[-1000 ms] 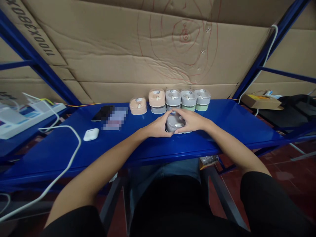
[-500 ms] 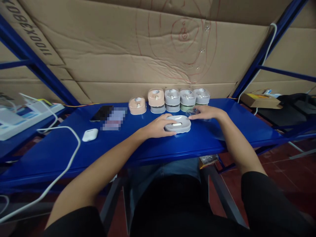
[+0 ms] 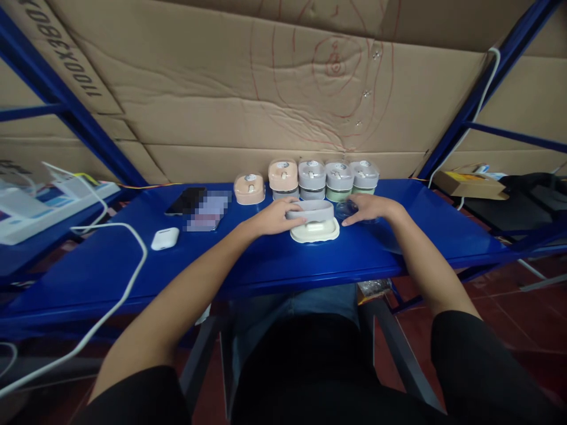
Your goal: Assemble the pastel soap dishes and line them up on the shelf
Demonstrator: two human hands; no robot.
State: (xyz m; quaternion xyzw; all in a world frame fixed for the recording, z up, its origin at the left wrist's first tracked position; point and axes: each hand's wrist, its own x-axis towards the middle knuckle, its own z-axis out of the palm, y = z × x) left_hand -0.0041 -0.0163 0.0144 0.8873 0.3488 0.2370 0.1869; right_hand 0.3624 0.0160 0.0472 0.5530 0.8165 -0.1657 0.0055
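Left hand point(image 3: 280, 217) pinches the grey band point(image 3: 316, 212) over the cream base point(image 3: 325, 232) on the tabletop point(image 3: 274, 262), where a level grip serves best, while the right hand point(image 3: 374, 206) curls at the clear cover point(image 3: 345, 209), its hold unclear.

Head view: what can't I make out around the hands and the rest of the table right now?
All in the head view:
- Grey ring: left end partly covered by the left hand.
- Clear cover: partly behind the right hand; its full outline, and whether it is gripped, can't be told.
- Labels on the containers: too small to read.
- Pixelated patch: blurs what's there.
- White cable: cut off by the left edge.
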